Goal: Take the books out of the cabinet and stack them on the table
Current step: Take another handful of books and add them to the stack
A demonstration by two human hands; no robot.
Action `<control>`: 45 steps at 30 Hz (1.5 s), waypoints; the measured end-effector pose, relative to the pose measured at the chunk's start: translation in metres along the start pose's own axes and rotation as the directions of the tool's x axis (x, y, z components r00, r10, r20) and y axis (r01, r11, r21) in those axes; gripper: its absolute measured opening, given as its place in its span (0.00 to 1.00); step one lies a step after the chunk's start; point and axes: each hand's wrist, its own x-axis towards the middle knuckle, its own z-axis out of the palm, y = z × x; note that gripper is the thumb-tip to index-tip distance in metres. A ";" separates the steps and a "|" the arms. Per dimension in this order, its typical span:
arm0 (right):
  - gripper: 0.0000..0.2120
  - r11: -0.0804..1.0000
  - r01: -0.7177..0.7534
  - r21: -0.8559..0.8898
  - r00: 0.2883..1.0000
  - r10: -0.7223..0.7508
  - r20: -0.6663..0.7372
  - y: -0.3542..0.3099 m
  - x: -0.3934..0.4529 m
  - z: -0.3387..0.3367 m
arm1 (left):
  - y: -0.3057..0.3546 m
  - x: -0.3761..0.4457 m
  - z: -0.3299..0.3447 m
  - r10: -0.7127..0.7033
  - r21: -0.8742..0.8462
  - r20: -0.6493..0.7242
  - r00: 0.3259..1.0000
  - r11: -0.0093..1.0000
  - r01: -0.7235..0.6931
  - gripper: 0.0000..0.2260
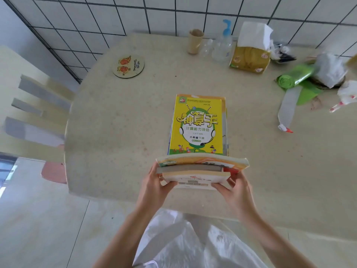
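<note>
Books (201, 168) in a small bundle sit gripped between the left hand (156, 185) and right hand (236, 190), fingers curled around each end, held level over the table (116, 122) just before the yellow-covered stack (197, 125), probably to land squarely on top.

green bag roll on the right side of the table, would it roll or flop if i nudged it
The green bag roll would probably roll a little, since it lies on its round side. Its loose tail spreads flat on the table, so it would likely drag and unwind. It looks like thin plastic, so probably light.
</note>
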 end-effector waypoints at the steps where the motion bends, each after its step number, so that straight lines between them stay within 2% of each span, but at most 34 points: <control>1: 0.26 0.999 0.032 -0.020 0.999 -0.032 0.004 -0.001 0.001 -0.001 | 0.000 0.001 -0.001 -0.002 0.004 0.002 1.000 1.000 0.002 0.25; 4: 0.26 0.992 0.098 -0.084 0.995 -0.096 0.030 0.001 0.005 -0.004 | 0.003 0.003 -0.002 0.003 0.037 0.004 1.000 0.999 -0.003 0.28; 9: 0.26 0.975 0.142 -0.172 0.989 -0.134 0.056 0.005 0.005 -0.008 | 0.004 0.002 0.004 0.026 0.028 0.004 1.000 0.999 -0.026 0.26; 15: 0.25 0.979 0.143 -0.146 0.989 -0.136 0.054 0.004 0.004 -0.006 | 0.004 -0.001 0.007 0.011 0.042 0.007 1.000 0.999 -0.011 0.28; 21: 0.25 0.979 0.168 -0.114 0.985 -0.164 0.048 0.004 0.002 -0.006 | 0.000 0.000 0.005 0.004 0.126 0.001 1.000 0.992 -0.004 0.22; 26: 0.18 0.955 0.230 -0.188 0.972 -0.214 0.102 0.021 0.005 -0.012 | 0.001 0.001 -0.001 0.095 0.166 0.042 0.995 0.981 -0.101 0.18; 28: 0.18 0.939 0.273 -0.209 0.960 -0.252 0.123 0.022 0.007 -0.015 | 0.001 0.002 -0.002 0.095 0.165 0.029 0.995 0.981 -0.099 0.19; 31: 0.16 0.952 0.266 -0.152 0.956 -0.241 0.166 0.019 0.008 -0.019 | 0.001 -0.001 -0.002 0.047 0.155 0.002 0.999 0.987 -0.047 0.20; 34: 0.23 0.976 0.206 -0.073 0.965 -0.190 0.182 0.004 0.005 -0.028 | 0.014 -0.004 -0.008 0.035 0.084 -0.012 0.999 0.996 -0.034 0.21; 36: 0.28 0.988 0.137 0.068 0.972 -0.147 0.184 -0.008 0.005 -0.034 | 0.028 -0.002 -0.013 0.041 -0.014 0.007 0.999 0.999 -0.041 0.28; 38: 0.29 0.967 0.059 0.248 0.980 -0.103 0.169 -0.018 0.010 -0.041 | 0.040 0.004 -0.016 0.017 -0.128 0.010 1.000 0.992 -0.015 0.31; 41: 0.27 0.921 -0.005 0.389 0.987 -0.057 0.149 -0.034 0.024 -0.047 | 0.064 0.017 -0.017 -0.057 -0.304 -0.002 0.998 0.951 0.053 0.31; 45: 0.26 0.878 -0.085 0.470 0.992 0.031 0.120 -0.050 0.050 -0.049 | 0.095 0.044 -0.018 -0.121 -0.361 0.041 0.992 0.924 0.128 0.26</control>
